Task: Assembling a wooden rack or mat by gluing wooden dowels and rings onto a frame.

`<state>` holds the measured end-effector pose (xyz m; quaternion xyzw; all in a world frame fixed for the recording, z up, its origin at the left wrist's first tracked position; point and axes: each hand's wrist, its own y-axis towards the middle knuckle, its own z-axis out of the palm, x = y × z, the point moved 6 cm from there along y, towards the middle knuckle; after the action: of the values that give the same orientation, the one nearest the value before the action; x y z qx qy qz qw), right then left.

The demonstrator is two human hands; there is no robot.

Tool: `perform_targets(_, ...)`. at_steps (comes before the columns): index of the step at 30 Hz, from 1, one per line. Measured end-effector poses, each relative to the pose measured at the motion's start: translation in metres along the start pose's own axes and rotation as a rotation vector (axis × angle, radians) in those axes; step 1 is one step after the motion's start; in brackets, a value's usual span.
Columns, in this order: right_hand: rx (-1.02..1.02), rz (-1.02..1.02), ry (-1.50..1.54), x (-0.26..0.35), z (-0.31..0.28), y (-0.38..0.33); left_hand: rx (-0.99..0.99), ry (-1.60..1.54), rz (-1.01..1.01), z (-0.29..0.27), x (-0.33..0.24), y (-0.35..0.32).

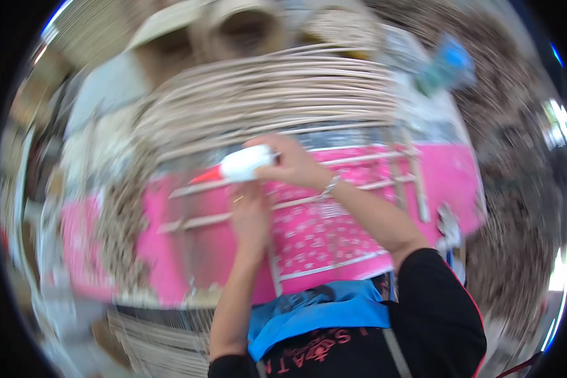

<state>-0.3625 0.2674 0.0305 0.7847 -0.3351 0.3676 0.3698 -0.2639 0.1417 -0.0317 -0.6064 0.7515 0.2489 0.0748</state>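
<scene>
My right hand (290,165) is wrapped round a white squeeze bottle (240,165), tilted so that its red pointed nozzle (206,176) faces left. My left hand (249,211) is just below the bottle, over two long pale sticks that run across the table. Motion blur and the bottle hide its fingertips, so I cannot make out its grip. These sticks (346,191) cross shorter upright sticks (418,189) at the right, forming a ladder-like frame on a pink printed sheet (321,242).
Many long pale rods (277,94) lie side by side beyond the frame. Brown shavings or scraps (123,220) are heaped at the left. A blue-green container (446,66) stands at the far right, and round containers (246,28) are at the back. A crumpled white piece (448,227) lies near the right edge.
</scene>
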Motion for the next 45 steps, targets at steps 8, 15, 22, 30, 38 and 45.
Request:
perform_targets(8, -1.019, 0.325, 0.487, -0.019, -0.206, -0.213, -0.01, 0.081, 0.064, -0.002, -0.014, 0.009)
perform_targets(15, -1.252, 0.63, -0.374, -0.117, -0.32, -0.383, -0.001, 0.144, 0.075, -0.008, -0.007, 0.009)
perform_targets(22, -0.888, 0.757, -1.195, -0.079, -0.306, -0.323, -0.051, 0.197, 0.084, -0.01, -0.004, 0.008)
perform_targets(30, -0.102, 0.141, -0.675, -0.031, -0.12, -0.136, -0.089, 0.094, 0.046, -0.002, -0.015, 0.008)
perform_targets(38, -0.053, 0.13, -0.504, -0.033, -0.089, -0.108, -0.079, 0.034, -0.122, -0.09, 0.052, 0.009)
perform_targets(45, -0.09, 0.15, -0.417, -0.025, -0.091, -0.098, -0.302, 0.336, -0.501, -0.178, 0.237, -0.027)
